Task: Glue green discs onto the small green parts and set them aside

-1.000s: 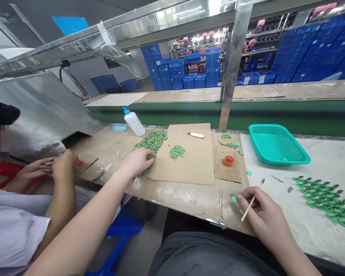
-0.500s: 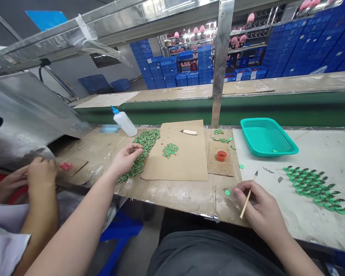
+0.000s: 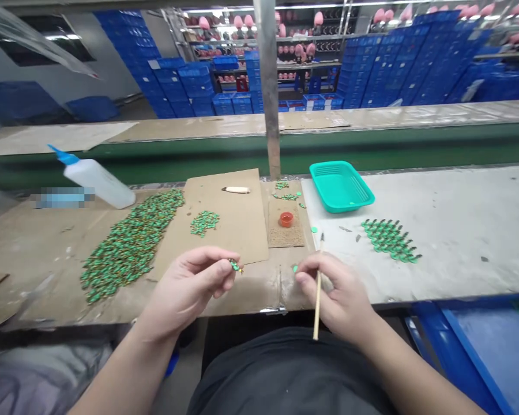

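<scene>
Pinched by the left hand (image 3: 188, 288), a green piece (image 3: 236, 266) is being brought from the left pile (image 3: 132, 245) nearer the right hand (image 3: 339, 294) (brush (image 3: 318, 302) being gripped).

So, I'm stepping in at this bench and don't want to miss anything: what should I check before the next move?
1. Left hand holding a small green piece: ok, pinched.
2. Right hand holding the brush: ok, dark tip pointing forward.
3. Red cup upright on the small cardboard pad: ok.
4. Green disc gripped by the right hand: cannot tell, partly hidden.
5. All loose pieces in the main pile: not ok, a smaller cluster lies on the cardboard sheet.
</scene>
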Available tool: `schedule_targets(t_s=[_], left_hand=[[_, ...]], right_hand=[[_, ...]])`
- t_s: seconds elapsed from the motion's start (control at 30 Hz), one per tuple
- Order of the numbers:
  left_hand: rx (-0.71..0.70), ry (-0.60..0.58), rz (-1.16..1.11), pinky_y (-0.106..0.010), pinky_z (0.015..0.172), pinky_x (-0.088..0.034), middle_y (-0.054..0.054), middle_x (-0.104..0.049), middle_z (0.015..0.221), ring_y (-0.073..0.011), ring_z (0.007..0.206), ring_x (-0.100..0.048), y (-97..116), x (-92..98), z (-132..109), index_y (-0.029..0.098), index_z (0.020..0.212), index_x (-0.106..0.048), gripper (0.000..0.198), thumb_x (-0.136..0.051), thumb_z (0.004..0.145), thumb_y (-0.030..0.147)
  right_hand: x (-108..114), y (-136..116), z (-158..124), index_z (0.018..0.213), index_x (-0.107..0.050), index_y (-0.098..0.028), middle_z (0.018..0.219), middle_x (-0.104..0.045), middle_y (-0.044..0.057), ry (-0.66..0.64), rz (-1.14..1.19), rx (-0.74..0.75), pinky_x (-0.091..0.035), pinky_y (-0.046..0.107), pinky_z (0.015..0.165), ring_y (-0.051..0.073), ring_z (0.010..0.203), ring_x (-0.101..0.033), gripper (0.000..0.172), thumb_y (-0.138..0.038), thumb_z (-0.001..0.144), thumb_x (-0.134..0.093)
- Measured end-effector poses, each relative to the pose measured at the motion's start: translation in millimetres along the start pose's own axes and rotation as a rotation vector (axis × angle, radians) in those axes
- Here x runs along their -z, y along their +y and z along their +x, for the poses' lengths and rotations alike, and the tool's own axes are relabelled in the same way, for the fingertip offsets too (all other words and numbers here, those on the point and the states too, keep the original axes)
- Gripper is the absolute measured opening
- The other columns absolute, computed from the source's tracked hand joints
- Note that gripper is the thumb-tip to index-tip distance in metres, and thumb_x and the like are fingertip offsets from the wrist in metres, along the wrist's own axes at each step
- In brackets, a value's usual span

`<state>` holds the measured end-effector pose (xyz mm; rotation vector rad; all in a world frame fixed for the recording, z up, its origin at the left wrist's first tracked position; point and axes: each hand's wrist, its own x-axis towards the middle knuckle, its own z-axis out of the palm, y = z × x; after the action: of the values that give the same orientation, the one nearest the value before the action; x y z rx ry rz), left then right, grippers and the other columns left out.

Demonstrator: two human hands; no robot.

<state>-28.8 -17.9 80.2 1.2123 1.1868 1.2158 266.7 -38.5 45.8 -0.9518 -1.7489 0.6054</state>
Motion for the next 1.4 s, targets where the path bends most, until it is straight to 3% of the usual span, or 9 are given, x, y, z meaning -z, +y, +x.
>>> schedule_targets(t_s=[0.13, 0.3, 0.43, 0.7, 0.83, 0.97, 1.07, 1.23, 1.4], left_hand=[[0.026, -0.047, -0.072, -0.016, 0.043, -0.041, -0.003, -0.066, 0.059, -0.0095, 0.047, -0.055, -5, -36.4, -2, 0.023, 0.084, -0.091, 0.062, -0.117, 0.067, 0.077], [0.031, -0.035, -0.14, -0.015, 0.047, -0.046, 0.0, -0.064, 0.062, -0.0071, 0.049, -0.054, -14, -64.3, -8, 0.022, 0.077, -0.086, 0.06, -0.116, 0.071, 0.074], [0.024, -0.026, -0.159, -0.015, 0.048, -0.048, 0.001, -0.062, 0.062, -0.0073, 0.05, -0.053, -24, -74.8, -12, 0.025, 0.081, -0.088, 0.054, -0.115, 0.075, 0.072], [-0.113, -0.081, -0.083, -0.021, 0.05, -0.058, -0.001, -0.07, 0.067, -0.0121, 0.052, -0.063, -39, -81.1, -17, 0.028, 0.096, -0.097, 0.038, -0.107, 0.092, 0.065], [-0.164, -0.004, -0.008, -0.02, 0.049, -0.054, -0.002, -0.073, 0.072, -0.0116, 0.053, -0.062, -41, -79.5, -13, 0.025, 0.095, -0.095, 0.041, -0.104, 0.095, 0.066], [-0.132, 0.032, 0.192, -0.021, 0.055, -0.058, -0.004, -0.078, 0.077, -0.0128, 0.059, -0.064, -47, -78.9, 1, 0.027, 0.088, -0.092, 0.046, -0.104, 0.09, 0.071], [-0.109, -0.032, 0.293, -0.026, 0.066, -0.065, -0.006, -0.084, 0.086, -0.0169, 0.067, -0.071, -56, -79.3, 11, 0.028, 0.089, -0.092, 0.041, -0.101, 0.092, 0.068], [-0.169, -0.093, 0.433, -0.031, 0.083, -0.069, -0.005, -0.09, 0.098, -0.0215, 0.082, -0.08, -67, -76.2, 22, 0.031, 0.096, -0.093, 0.023, -0.092, 0.1, 0.053], [-0.157, -0.129, 0.466, -0.024, 0.072, -0.063, -0.001, -0.088, 0.088, -0.017, 0.073, -0.079, -69, -76.8, 27, 0.032, 0.096, -0.093, 0.018, -0.088, 0.098, 0.048]], right_hand=[[-3, -10, 2, 0.107, -0.079, -0.026, 0.092, -0.086, 0.001, -0.026, 0.072, 0.003, -0.063, 0.03, 0.082, 0.019, 0.085, -0.082, 0.007, -0.023, 0.114, -0.076], [-12, -15, -1, 0.11, -0.084, -0.024, 0.088, -0.085, 0.001, -0.066, 0.338, -0.256, -0.061, 0.029, 0.072, 0.017, 0.074, -0.076, 0.008, -0.031, 0.107, -0.084], [-15, -19, 0, 0.098, -0.081, -0.023, 0.08, -0.077, -0.001, -0.094, 0.53, -0.476, -0.052, 0.027, 0.062, 0.014, 0.065, -0.063, 0.016, -0.038, 0.103, -0.086], [-3, -13, 1, 0.091, -0.076, -0.022, 0.083, -0.081, 0.002, -0.21, 0.744, -0.727, -0.064, 0.031, 0.077, 0.018, 0.079, -0.075, 0.039, -0.055, 0.096, -0.097], [20, 3, -5, 0.117, -0.082, -0.024, 0.102, -0.088, 0.006, -0.158, 0.4, -0.601, -0.07, 0.037, 0.09, 0.022, 0.095, -0.084, 0.017, -0.036, 0.106, -0.079], [48, 21, -6, 0.157, -0.073, -0.022, 0.141, -0.087, 0.013, -0.104, -0.007, -0.328, -0.067, 0.048, 0.121, 0.026, 0.125, -0.084, 0.056, -0.014, 0.102, -0.061], [56, 28, -4, 0.161, -0.069, -0.02, 0.141, -0.087, 0.013, -0.134, -0.03, -0.258, -0.069, 0.045, 0.116, 0.023, 0.118, -0.085, 0.054, -0.014, 0.11, -0.054], [47, 32, -2, 0.159, -0.061, -0.027, 0.107, -0.087, 0.001, -0.106, 0.045, -0.276, -0.07, 0.034, 0.09, 0.017, 0.086, -0.083, 0.041, -0.017, 0.12, -0.053], [43, 35, 0, 0.177, -0.046, -0.032, 0.126, -0.093, 0.004, -0.088, 0.11, -0.315, -0.072, 0.038, 0.104, 0.022, 0.109, -0.091, 0.059, -0.022, 0.121, -0.063]])
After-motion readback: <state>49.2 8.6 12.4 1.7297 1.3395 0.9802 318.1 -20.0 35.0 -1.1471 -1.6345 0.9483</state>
